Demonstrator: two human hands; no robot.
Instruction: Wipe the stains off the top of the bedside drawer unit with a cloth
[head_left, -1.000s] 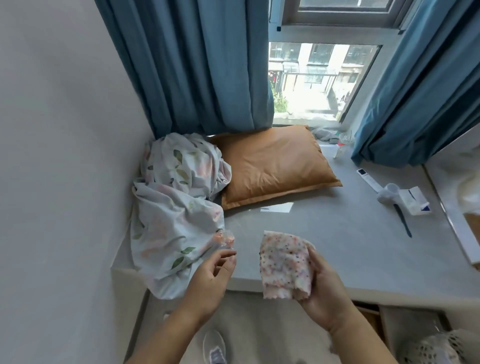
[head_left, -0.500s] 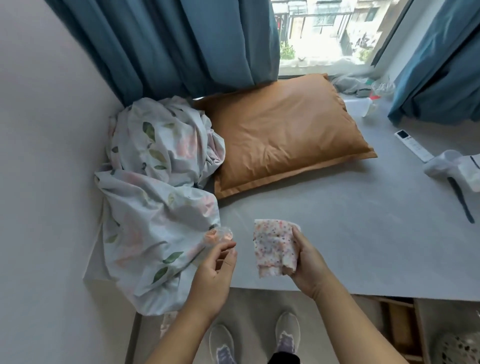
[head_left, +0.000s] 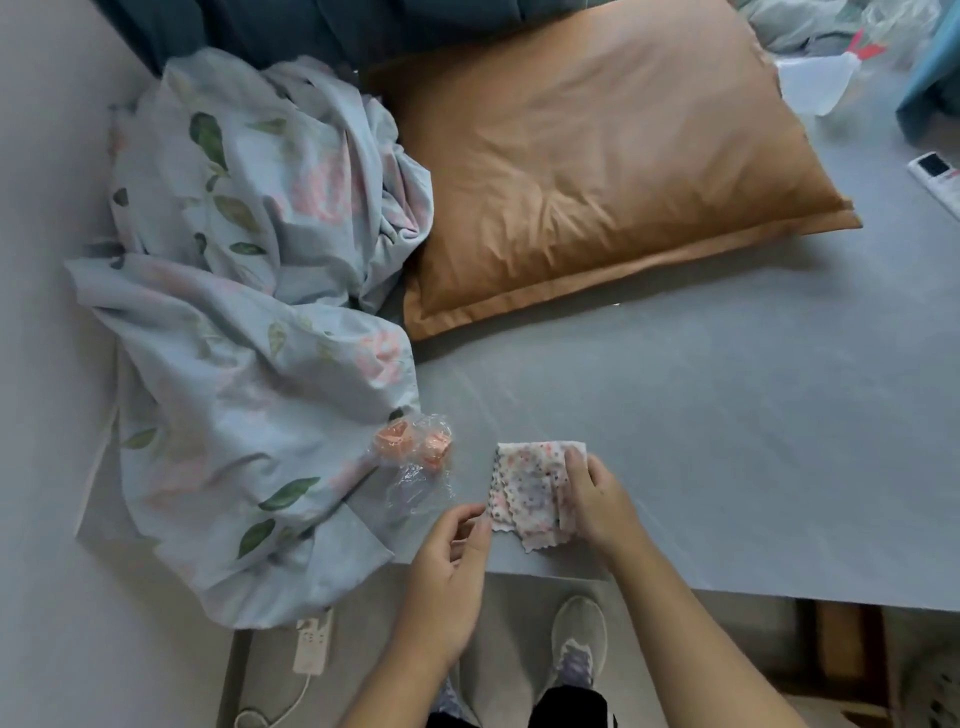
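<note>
Leftmost, a crumpled floral sheet (head_left: 249, 322) spills over the grey top (head_left: 701, 441), left of the cloth (head_left: 530, 493). Just left of the cloth lies a clear plastic wrapper (head_left: 415, 457) with orange pieces inside. The left hand (head_left: 447, 577) hangs at the cloth's lower left edge, fingers loosely curled, fingertips touching or nearly touching its hem; whether it grips cannot be told. The speckled cloth lies on the top near the front edge. The right hand (head_left: 597, 499) clasps its right side, thumb pressed on top. Behind the cloth rests a tan pillow (head_left: 608, 156).
</note>
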